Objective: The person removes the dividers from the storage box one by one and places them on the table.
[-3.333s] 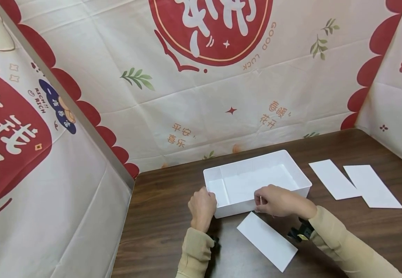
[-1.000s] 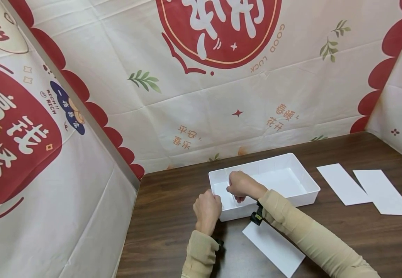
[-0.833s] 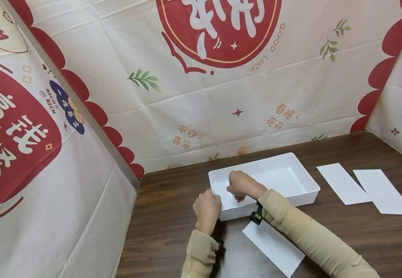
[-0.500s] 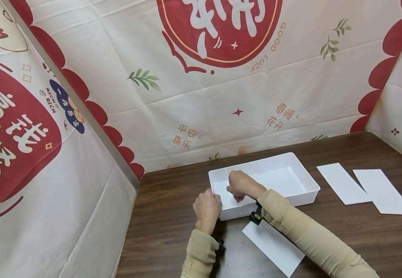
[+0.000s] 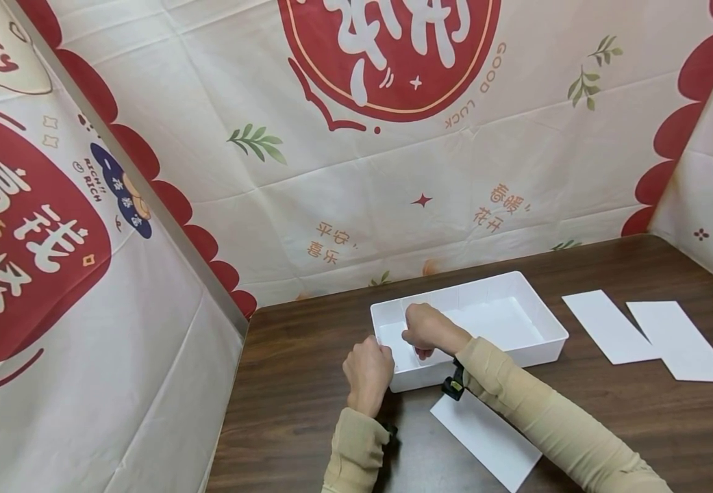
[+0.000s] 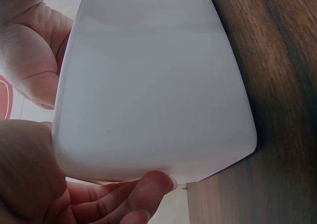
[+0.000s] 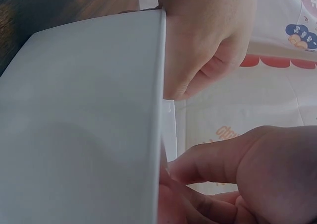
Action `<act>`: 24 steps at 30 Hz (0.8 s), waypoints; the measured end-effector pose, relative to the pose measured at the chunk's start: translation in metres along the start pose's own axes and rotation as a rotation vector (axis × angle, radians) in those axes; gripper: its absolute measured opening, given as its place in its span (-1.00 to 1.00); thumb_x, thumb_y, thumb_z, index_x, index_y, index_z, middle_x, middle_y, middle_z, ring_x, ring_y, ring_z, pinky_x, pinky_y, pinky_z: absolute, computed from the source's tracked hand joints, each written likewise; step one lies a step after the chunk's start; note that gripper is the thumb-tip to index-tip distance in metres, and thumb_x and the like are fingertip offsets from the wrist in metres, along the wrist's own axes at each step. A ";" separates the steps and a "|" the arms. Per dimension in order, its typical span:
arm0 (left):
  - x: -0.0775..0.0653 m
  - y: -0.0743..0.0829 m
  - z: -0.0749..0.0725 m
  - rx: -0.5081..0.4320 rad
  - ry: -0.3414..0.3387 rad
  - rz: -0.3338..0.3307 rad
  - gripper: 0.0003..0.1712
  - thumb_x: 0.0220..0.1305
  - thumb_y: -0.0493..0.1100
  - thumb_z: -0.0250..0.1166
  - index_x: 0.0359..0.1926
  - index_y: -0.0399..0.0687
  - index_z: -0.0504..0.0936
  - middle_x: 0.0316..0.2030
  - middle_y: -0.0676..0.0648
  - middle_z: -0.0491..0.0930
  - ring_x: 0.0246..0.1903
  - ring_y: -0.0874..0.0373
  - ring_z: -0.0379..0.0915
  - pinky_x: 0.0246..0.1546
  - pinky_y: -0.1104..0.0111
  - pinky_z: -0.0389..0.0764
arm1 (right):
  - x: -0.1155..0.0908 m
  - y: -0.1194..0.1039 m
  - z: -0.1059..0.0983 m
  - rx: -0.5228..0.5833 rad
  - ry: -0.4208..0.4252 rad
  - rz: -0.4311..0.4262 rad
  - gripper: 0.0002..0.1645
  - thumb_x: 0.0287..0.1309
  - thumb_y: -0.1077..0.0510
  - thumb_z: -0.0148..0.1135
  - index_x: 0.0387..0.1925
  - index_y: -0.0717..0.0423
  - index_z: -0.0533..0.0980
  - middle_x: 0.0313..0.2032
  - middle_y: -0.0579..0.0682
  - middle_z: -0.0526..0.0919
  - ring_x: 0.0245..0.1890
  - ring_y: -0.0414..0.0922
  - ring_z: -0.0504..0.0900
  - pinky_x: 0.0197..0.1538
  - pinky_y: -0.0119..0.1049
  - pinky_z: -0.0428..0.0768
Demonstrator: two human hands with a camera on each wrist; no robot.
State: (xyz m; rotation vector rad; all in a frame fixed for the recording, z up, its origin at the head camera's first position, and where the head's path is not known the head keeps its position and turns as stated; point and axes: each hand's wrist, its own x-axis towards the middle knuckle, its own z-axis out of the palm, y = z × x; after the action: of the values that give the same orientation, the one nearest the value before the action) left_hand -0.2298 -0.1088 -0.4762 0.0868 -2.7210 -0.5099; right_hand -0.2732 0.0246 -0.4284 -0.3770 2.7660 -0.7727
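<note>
A white rectangular box (image 5: 544, 351) stands on the table. My left hand (image 5: 368, 370) grips its near left corner; in the left wrist view, fingers (image 6: 153, 184) bend round the lower end of the box wall (image 6: 148, 95). My right hand (image 5: 433, 329) reaches over the near wall into the left part of the box. In the right wrist view, its thumb and fingers pinch a thin white divider (image 7: 170, 130) just behind the box wall (image 7: 84, 120), which hides most of the fingertips. A flat white panel (image 5: 485, 441) lies in front of the box, partly below my right sleeve.
Two more white panels (image 5: 609, 327) lie at the right of the box, their near ends touching or overlapping. The brown wooden table (image 5: 294, 411) meets a patterned cloth backdrop (image 5: 344, 185) behind and at both sides.
Since the oldest frame, my right hand has moved left from the near wall's right half to the divider inside the box. My left hand keeps its corner. Over the last second nothing visibly moves.
</note>
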 end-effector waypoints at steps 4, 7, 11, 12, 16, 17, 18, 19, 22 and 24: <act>0.000 0.000 0.000 0.000 0.001 0.000 -0.75 0.01 -0.18 0.17 -0.72 -0.15 0.46 -0.71 -0.20 0.59 -0.74 -0.09 0.46 -0.76 0.09 0.36 | 0.000 -0.001 0.000 -0.007 0.006 -0.001 -0.64 0.03 0.33 0.07 -0.82 0.19 0.48 -0.84 0.06 0.61 -0.84 -0.14 0.57 -0.78 -0.44 0.48; 0.000 0.001 0.000 0.004 -0.004 -0.004 -0.75 0.01 -0.17 0.17 -0.71 -0.15 0.47 -0.71 -0.19 0.59 -0.73 -0.09 0.46 -0.76 0.09 0.36 | 0.000 -0.001 0.000 -0.009 0.006 -0.004 -0.64 0.03 0.33 0.07 -0.83 0.19 0.48 -0.85 0.05 0.59 -0.85 -0.15 0.56 -0.77 -0.43 0.48; 0.000 0.001 0.000 -0.001 -0.010 -0.007 -0.76 0.02 -0.18 0.17 -0.71 -0.14 0.47 -0.71 -0.18 0.59 -0.74 -0.07 0.46 -0.77 0.10 0.36 | 0.001 -0.002 0.000 -0.011 0.003 0.003 -0.68 0.03 0.32 0.07 -0.77 0.24 0.53 -0.86 0.03 0.58 -0.86 -0.16 0.55 -0.73 -0.37 0.54; 0.000 0.001 0.000 -0.003 -0.012 -0.007 -0.76 0.02 -0.18 0.17 -0.71 -0.14 0.47 -0.71 -0.18 0.59 -0.74 -0.07 0.46 -0.77 0.11 0.36 | 0.001 -0.002 0.000 -0.009 0.003 0.006 -0.69 0.03 0.32 0.07 -0.76 0.24 0.53 -0.86 0.03 0.59 -0.86 -0.16 0.55 -0.71 -0.35 0.56; 0.000 0.001 -0.001 -0.007 -0.013 -0.003 -0.75 0.03 -0.18 0.17 -0.71 -0.14 0.47 -0.72 -0.17 0.58 -0.75 -0.05 0.45 -0.78 0.12 0.35 | 0.001 -0.002 0.000 -0.007 0.001 0.010 -0.69 0.04 0.31 0.08 -0.75 0.25 0.53 -0.85 0.03 0.59 -0.86 -0.17 0.55 -0.67 -0.31 0.60; 0.000 0.001 -0.001 -0.006 -0.011 -0.001 -0.75 0.02 -0.19 0.17 -0.71 -0.15 0.47 -0.72 -0.18 0.58 -0.75 -0.06 0.45 -0.78 0.12 0.35 | 0.000 -0.003 0.000 -0.006 0.001 0.010 -0.70 0.05 0.31 0.08 -0.74 0.24 0.53 -0.85 0.03 0.59 -0.86 -0.17 0.55 -0.67 -0.31 0.60; 0.000 0.001 -0.001 -0.005 -0.009 0.000 -0.75 0.02 -0.19 0.18 -0.71 -0.15 0.47 -0.72 -0.18 0.58 -0.75 -0.06 0.45 -0.78 0.12 0.35 | 0.000 -0.003 0.000 -0.007 0.001 0.011 -0.69 0.05 0.31 0.08 -0.74 0.25 0.53 -0.85 0.03 0.58 -0.86 -0.17 0.55 -0.67 -0.31 0.60; 0.000 0.001 -0.001 -0.004 -0.006 0.001 -0.75 0.02 -0.19 0.18 -0.71 -0.16 0.47 -0.72 -0.18 0.58 -0.75 -0.06 0.45 -0.78 0.12 0.35 | 0.000 -0.003 0.000 -0.008 0.000 0.012 -0.69 0.05 0.30 0.08 -0.74 0.25 0.54 -0.85 0.03 0.58 -0.86 -0.17 0.55 -0.67 -0.31 0.60; 0.000 0.001 -0.001 -0.002 0.001 0.003 -0.76 0.01 -0.19 0.18 -0.70 -0.17 0.48 -0.72 -0.20 0.59 -0.75 -0.08 0.45 -0.78 0.11 0.36 | 0.000 -0.003 0.000 -0.007 0.000 0.016 -0.69 0.05 0.30 0.09 -0.74 0.24 0.53 -0.85 0.03 0.58 -0.86 -0.17 0.55 -0.67 -0.32 0.60; 0.000 0.001 -0.001 -0.001 0.003 0.002 -0.76 0.01 -0.18 0.18 -0.70 -0.17 0.49 -0.71 -0.20 0.60 -0.74 -0.09 0.46 -0.77 0.10 0.37 | 0.000 -0.004 0.000 -0.009 0.001 0.017 -0.69 0.05 0.30 0.09 -0.74 0.25 0.54 -0.85 0.03 0.59 -0.86 -0.17 0.55 -0.69 -0.34 0.58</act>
State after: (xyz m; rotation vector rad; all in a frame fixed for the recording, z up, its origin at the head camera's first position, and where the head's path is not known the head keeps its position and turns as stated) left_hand -0.2291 -0.1085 -0.4748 0.0847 -2.7179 -0.5102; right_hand -0.2726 0.0216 -0.4260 -0.3549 2.7702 -0.7574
